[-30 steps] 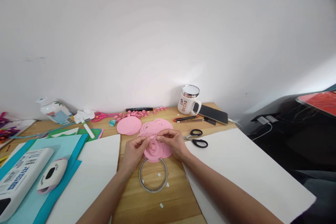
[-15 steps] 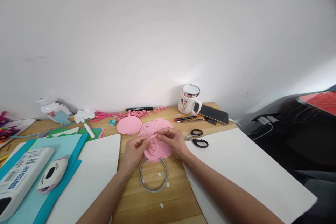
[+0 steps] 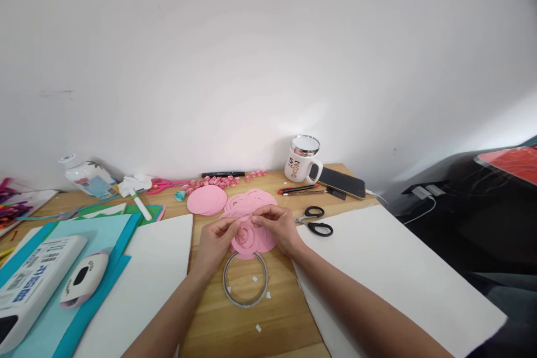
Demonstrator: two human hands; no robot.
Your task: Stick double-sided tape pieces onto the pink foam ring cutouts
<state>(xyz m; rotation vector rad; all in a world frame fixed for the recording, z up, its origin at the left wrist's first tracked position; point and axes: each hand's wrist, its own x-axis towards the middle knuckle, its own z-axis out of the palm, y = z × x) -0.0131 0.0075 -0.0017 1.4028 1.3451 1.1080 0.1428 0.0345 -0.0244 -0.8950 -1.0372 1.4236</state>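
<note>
Between my hands is a pink paper spiral [image 3: 245, 241], its rings hanging over more pink paper. My left hand [image 3: 217, 239] pinches its upper left part between thumb and fingers. At the upper right, my right hand [image 3: 277, 225] is closed in a pinch on the same paper. Fingertips hide part of the held strip. Behind them lie a pile of cut pink paper pieces [image 3: 251, 199] and a stack of pink paper circles [image 3: 205, 200]. A roll of tape [image 3: 225, 285] lies flat just below the spiral.
Black-handled scissors [image 3: 314, 219] lie right of my right hand. Small rolled pink paper flowers [image 3: 222, 180] and a black marker [image 3: 223, 174] line the wall. A white mug [image 3: 298, 165] and a phone [image 3: 342, 182] stand back right. White sheets [image 3: 377, 268] flank the work area.
My fingertips have shifted slightly on the pink paper, with the right hand's fingers a little farther right. The spiral's rings have turned slightly. Everything else stays in place.
</note>
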